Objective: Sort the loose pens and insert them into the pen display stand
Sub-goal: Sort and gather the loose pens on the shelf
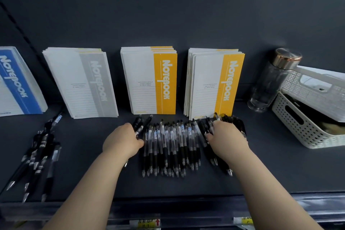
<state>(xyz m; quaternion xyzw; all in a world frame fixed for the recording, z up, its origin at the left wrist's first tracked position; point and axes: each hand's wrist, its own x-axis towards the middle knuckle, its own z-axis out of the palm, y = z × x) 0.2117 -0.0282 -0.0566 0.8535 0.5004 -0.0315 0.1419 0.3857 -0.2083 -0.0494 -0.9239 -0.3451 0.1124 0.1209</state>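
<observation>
the loose pens [169,145] lie in a tidy row on the dark shelf [270,164], in front of the standing notebooks [164,80], with their tips toward the person. the step in hand seems to be the sorting: the row is already lined up and both hands work at its two ends.

the left hand [123,141] is at the left end. its fingers look curled round a few dark pens [139,124], which stick out beyond the knuckles, and the thumb lies against the row. the right hand [228,140] lies over a heap of black pens [237,123] at the right end. its fingers are mostly hidden behind the back of the hand, so i cannot tell if they pinch something or only press down.

another bunch of pens [39,155] lies apart at the far left. at the right stand a glass bottle [270,84] and a white basket [306,127].

no display stand is visible here. i think the next move calls for gathering one kind of pen into a firm bundle, all tips the same way, before carrying it to the stand.
</observation>
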